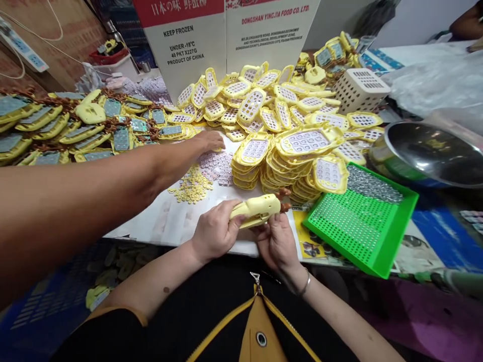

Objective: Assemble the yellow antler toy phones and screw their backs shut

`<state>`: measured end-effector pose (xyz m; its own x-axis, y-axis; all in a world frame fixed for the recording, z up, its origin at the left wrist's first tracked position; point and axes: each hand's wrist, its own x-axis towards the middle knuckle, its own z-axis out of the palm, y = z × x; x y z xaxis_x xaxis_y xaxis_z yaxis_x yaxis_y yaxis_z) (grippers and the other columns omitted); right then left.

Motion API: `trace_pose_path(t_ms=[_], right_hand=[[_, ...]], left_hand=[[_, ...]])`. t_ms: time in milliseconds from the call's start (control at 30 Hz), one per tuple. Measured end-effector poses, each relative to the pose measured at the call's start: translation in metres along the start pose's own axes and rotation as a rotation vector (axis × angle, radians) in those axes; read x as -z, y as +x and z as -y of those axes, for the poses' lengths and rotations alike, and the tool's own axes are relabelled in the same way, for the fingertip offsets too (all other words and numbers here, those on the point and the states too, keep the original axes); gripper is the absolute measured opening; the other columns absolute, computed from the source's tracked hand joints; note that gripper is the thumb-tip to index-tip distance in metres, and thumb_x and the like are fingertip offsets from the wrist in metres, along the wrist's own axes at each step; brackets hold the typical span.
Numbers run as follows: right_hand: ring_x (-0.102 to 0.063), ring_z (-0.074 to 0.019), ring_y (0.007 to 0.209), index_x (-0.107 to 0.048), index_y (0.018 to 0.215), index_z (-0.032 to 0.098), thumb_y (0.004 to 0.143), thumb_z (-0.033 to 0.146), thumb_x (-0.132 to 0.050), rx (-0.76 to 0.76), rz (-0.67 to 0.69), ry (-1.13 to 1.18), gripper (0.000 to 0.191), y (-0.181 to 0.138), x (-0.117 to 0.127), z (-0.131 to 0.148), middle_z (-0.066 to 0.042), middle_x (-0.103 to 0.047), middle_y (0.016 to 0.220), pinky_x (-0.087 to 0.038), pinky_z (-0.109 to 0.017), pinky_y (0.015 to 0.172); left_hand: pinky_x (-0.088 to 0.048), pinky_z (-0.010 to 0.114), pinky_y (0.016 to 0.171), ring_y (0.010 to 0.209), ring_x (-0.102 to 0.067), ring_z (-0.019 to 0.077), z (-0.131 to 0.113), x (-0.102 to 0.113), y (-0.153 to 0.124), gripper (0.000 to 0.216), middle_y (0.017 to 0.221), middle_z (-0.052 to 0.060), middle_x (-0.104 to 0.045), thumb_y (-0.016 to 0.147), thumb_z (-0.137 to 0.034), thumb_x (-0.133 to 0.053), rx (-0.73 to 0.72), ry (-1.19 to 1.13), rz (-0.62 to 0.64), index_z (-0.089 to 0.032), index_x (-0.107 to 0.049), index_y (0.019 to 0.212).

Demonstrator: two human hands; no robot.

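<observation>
My left hand [213,230] is closed around the rear end of a yellow plastic toy casing [258,207], with brown prongs sticking out of its far end. Under that far end, my right hand [278,242] grips the casing too, its fingers curled and partly hidden. The casing is held on its side above the front edge of the table [158,223]. Just beyond it rise stacks of yellow casing halves [287,176] with pale keypad panels. Small yellow button pieces [194,186] lie in a heap to the left.
Another person's arm [124,186] reaches across from the left, the hand by the loose pads. A green perforated tray [350,226] with many small metal screws stands at right, near a steel bowl [433,151]. Casings with circuit boards [121,138] fill the left; cartons [196,50] stand behind.
</observation>
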<state>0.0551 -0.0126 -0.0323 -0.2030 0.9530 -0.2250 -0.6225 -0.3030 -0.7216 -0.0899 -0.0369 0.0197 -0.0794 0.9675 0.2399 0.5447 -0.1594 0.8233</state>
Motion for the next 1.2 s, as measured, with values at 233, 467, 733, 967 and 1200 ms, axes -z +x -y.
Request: trace_pose_path(t_ms=[233, 467, 733, 967, 1200], right_hand=[[-0.065, -0.0111, 0.091, -0.061, 0.103, 0.035, 0.078, 0.045, -0.074, -0.008, -0.038, 0.104, 0.03, -0.003, 0.002, -0.01, 0.006, -0.068, 0.108, -0.057, -0.028, 0.083], [-0.068, -0.0105, 0.087, -0.064, 0.105, 0.033, 0.072, 0.044, -0.08, 0.004, -0.031, 0.173, 0.038, 0.002, 0.004, -0.001, 0.005, -0.073, 0.103, -0.059, -0.025, 0.078], [-0.068, -0.0077, 0.078, -0.065, 0.099, 0.037, 0.067, 0.046, -0.083, -0.013, -0.041, 0.213, 0.038, 0.003, 0.01, 0.0, 0.011, -0.072, 0.093, -0.059, -0.018, 0.067], [-0.066, -0.0136, 0.082, -0.06, 0.109, 0.032, 0.077, 0.056, -0.071, 0.124, 0.132, -0.204, 0.042, 0.01, 0.007, 0.014, 0.0, -0.069, 0.106, -0.057, -0.025, 0.064], [-0.064, -0.0213, 0.071, -0.057, 0.107, 0.015, 0.087, 0.068, -0.046, 0.459, 0.426, -1.376, 0.058, 0.001, -0.028, 0.05, -0.013, -0.068, 0.096, -0.048, -0.033, 0.061]], left_hand=[[-0.052, 0.036, 0.076, 0.083, -0.068, 0.0257, 0.0, -0.005, -0.002, 0.029, 0.089, 0.013, -0.073, 0.092, -0.03, -0.046, -0.123, 0.262, 0.027, -0.016, -0.07, 0.102], [-0.053, 0.032, 0.084, 0.097, -0.069, 0.023, 0.0, 0.005, -0.003, 0.033, 0.108, 0.012, -0.073, 0.091, -0.034, -0.053, -0.064, 0.108, 0.076, -0.016, -0.065, 0.115], [-0.05, 0.043, 0.098, 0.079, -0.071, 0.0244, -0.004, 0.004, -0.01, 0.03, 0.089, 0.012, -0.076, 0.09, -0.03, -0.05, -0.226, 0.278, 0.068, -0.016, -0.072, 0.105], [-0.047, 0.04, 0.099, 0.111, -0.064, 0.0298, -0.018, 0.013, 0.005, 0.054, 0.124, 0.011, -0.068, 0.074, -0.036, -0.076, 0.127, -0.224, 0.179, -0.022, -0.065, 0.125], [-0.051, 0.041, 0.095, 0.115, -0.062, 0.03, 0.003, 0.0, 0.012, 0.058, 0.109, 0.009, -0.073, 0.065, -0.059, -0.077, 0.631, -1.227, 0.082, -0.019, -0.071, 0.107]])
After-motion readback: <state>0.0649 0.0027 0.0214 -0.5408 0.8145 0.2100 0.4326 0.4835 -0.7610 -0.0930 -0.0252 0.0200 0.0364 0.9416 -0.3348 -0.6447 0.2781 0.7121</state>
